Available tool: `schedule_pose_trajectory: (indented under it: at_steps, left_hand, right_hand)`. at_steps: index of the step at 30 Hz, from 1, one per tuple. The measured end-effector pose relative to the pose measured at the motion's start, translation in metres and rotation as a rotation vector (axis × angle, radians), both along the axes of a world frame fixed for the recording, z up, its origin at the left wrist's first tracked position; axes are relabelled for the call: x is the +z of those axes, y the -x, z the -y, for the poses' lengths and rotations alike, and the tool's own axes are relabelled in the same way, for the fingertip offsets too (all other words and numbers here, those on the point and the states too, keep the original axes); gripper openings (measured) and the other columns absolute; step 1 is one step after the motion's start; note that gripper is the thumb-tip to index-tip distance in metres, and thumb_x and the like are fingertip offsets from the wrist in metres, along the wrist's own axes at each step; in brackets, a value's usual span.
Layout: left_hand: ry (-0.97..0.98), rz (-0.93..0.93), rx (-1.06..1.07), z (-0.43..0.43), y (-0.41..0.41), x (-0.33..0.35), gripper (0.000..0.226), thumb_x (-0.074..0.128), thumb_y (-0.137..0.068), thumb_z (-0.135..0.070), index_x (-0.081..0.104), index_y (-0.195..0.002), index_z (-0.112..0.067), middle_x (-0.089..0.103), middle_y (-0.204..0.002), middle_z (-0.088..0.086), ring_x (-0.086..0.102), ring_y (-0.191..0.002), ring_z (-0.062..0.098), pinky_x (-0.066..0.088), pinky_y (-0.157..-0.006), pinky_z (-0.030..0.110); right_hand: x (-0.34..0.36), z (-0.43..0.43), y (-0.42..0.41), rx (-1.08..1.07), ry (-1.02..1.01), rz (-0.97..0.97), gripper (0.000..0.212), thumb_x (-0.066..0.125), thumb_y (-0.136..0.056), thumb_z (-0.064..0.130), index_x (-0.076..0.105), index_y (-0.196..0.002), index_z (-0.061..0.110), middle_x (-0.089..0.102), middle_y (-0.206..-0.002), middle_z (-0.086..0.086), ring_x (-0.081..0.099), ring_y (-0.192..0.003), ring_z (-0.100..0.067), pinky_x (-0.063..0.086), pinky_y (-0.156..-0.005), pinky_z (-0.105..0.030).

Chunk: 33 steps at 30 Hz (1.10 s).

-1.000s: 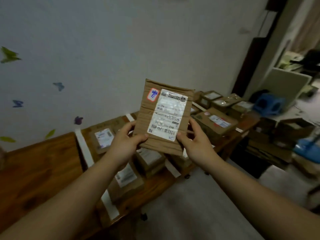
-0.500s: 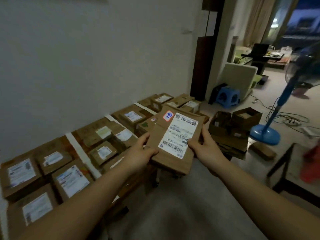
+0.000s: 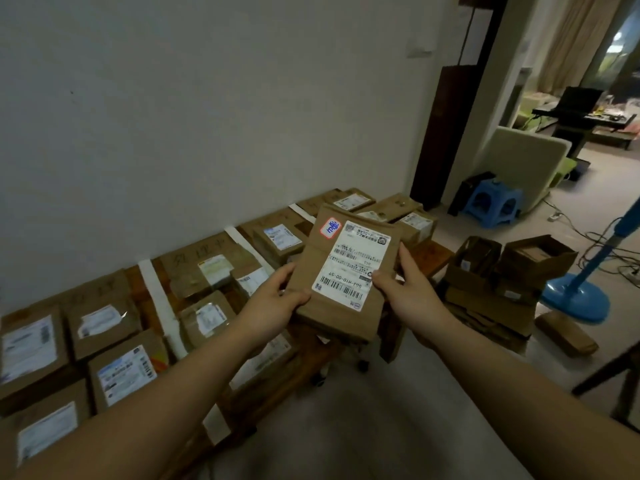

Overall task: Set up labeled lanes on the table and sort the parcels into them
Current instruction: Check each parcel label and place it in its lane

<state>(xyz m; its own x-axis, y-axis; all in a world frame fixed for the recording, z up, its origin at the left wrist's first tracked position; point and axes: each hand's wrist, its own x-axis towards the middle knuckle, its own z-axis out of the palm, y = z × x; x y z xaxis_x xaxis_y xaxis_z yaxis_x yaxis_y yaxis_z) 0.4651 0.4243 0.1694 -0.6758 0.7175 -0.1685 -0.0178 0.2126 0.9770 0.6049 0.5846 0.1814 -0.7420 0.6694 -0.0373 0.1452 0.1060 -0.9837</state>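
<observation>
I hold a flat brown cardboard parcel [image 3: 346, 271] with a white shipping label and a small red-and-blue sticker. My left hand [image 3: 277, 299] grips its lower left edge and my right hand [image 3: 405, 285] grips its right side, thumb on the label. The parcel hovers above the wooden table [image 3: 431, 252], over its right half. White tape strips [image 3: 161, 299] split the table into lanes. Several brown parcels [image 3: 121, 375] with white labels lie in the lanes, and handwritten cardboard lane labels [image 3: 204, 252] sit at the back by the wall.
Open cardboard boxes [image 3: 512, 271] are stacked on the floor right of the table, with a loose parcel [image 3: 568, 332] beside them. A blue fan stand [image 3: 581, 292], a blue stool [image 3: 495, 206] and cables lie further right. A dark frame [image 3: 616, 379] stands at the right edge.
My view has swung right along the table, and the parcel has come down from upright at chest height to a flatter tilt over the right lanes. Both hands keep their grip.
</observation>
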Motion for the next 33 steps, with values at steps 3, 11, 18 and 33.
schedule_pose_trajectory:
  at_steps: [3, 11, 18, 33]
  left_hand:
    - [-0.027, 0.024, 0.053, -0.010, 0.030, -0.001, 0.041, 0.057, -0.091, -0.019, 0.043, -0.122, -0.043, 0.053, -0.115, -0.011, 0.057, -0.105, 0.018, 0.052, -0.092, 0.045]
    - [-0.022, 0.047, 0.131, -0.038, 0.074, -0.001, 0.056, 0.057, -0.091, -0.018, 0.035, -0.140, -0.032, 0.051, -0.111, -0.011, 0.056, -0.106, 0.019, 0.050, -0.094, 0.046]
    - [-0.027, 0.098, 0.216, -0.092, 0.098, 0.014, 0.050, 0.050, -0.095, -0.017, 0.034, -0.140, -0.031, 0.055, -0.115, 0.001, 0.062, -0.096, 0.025, 0.056, -0.082, 0.046]
    - [0.076, -0.083, 0.432, -0.251, 0.152, 0.015, 0.045, 0.058, -0.090, -0.009, 0.047, -0.131, -0.022, 0.060, -0.118, -0.001, 0.060, -0.106, 0.019, 0.054, -0.087, 0.038]
  right_hand:
    - [0.005, -0.011, 0.033, 0.092, -0.012, 0.028, 0.074, 0.059, -0.093, 0.020, 0.013, -0.147, 0.044, 0.047, -0.119, 0.024, 0.047, -0.123, -0.009, 0.046, -0.094, -0.030]
    - [0.002, -0.051, 0.099, 0.177, 0.000, 0.069, 0.074, 0.057, -0.094, 0.027, 0.011, -0.148, 0.048, 0.053, -0.131, 0.015, 0.060, -0.112, -0.012, 0.052, -0.094, -0.040]
    - [0.009, -0.111, 0.140, 0.271, -0.109, 0.120, 0.049, 0.056, -0.095, 0.024, 0.041, -0.140, 0.031, 0.057, -0.120, 0.014, 0.056, -0.112, -0.010, 0.049, -0.086, -0.027]
    - [0.016, -0.281, 0.236, 0.519, -0.209, 0.147, 0.066, 0.056, -0.095, 0.020, 0.019, -0.146, 0.040, 0.051, -0.134, 0.008, 0.051, -0.121, -0.016, 0.049, -0.095, -0.038]
